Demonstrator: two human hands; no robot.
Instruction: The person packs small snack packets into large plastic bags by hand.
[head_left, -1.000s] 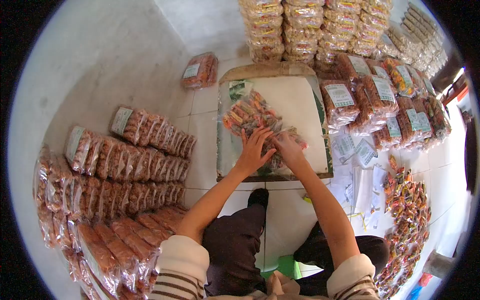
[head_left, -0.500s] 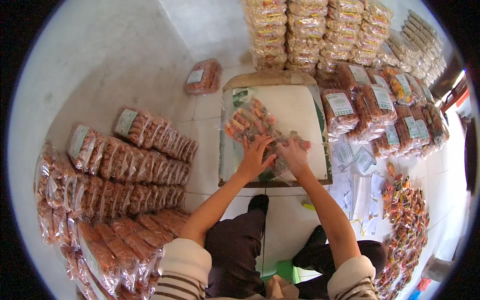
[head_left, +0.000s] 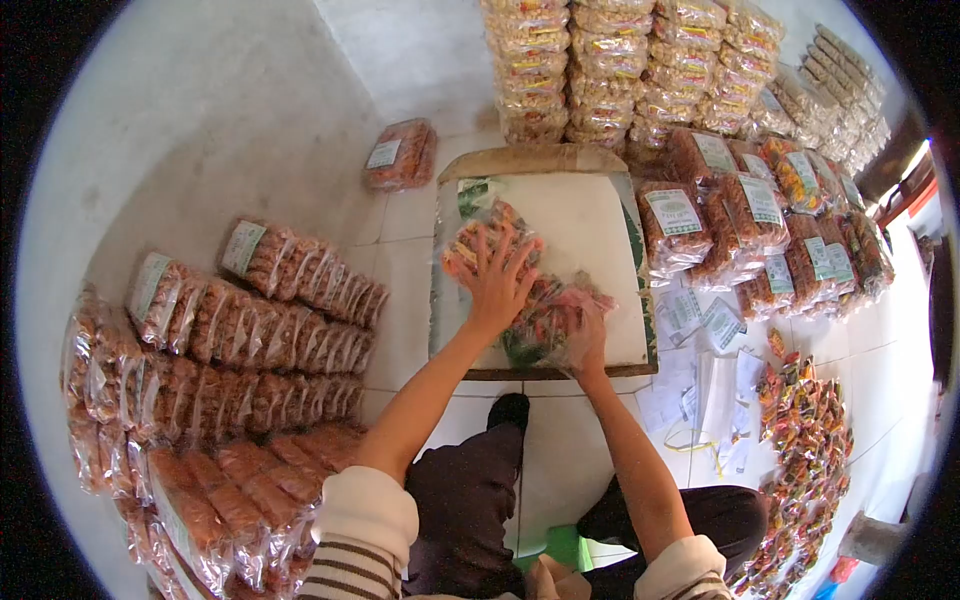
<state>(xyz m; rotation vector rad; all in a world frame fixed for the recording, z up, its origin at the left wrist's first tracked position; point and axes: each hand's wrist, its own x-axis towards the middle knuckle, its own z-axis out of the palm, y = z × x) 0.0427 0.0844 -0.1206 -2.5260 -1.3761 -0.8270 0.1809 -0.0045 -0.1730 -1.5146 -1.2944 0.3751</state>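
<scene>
A clear plastic bag (head_left: 538, 312) of small red, orange and green wrapped pieces lies slantwise on a low white-topped table (head_left: 590, 222). My left hand (head_left: 493, 280) rests on the bag's upper left part with its fingers spread. At the bag's lower right end, my right hand (head_left: 586, 338) is closed on the plastic, its fingertips partly hidden by the film. A small green-and-white label (head_left: 476, 194) shows near the table's upper left corner.
Stacked brown snack packs (head_left: 255, 325) stand on the left. Labelled packs (head_left: 720, 215) are piled on the right, above loose wrapped pieces (head_left: 805, 430) and papers (head_left: 712, 385). Tall stacks of pale packs (head_left: 610, 70) stand behind. One pack (head_left: 401, 153) lies alone by the wall.
My left hand has moved up and left along the bag, its fingers spreading. My right hand has shifted slightly down and closed around the bag's lower right end.
</scene>
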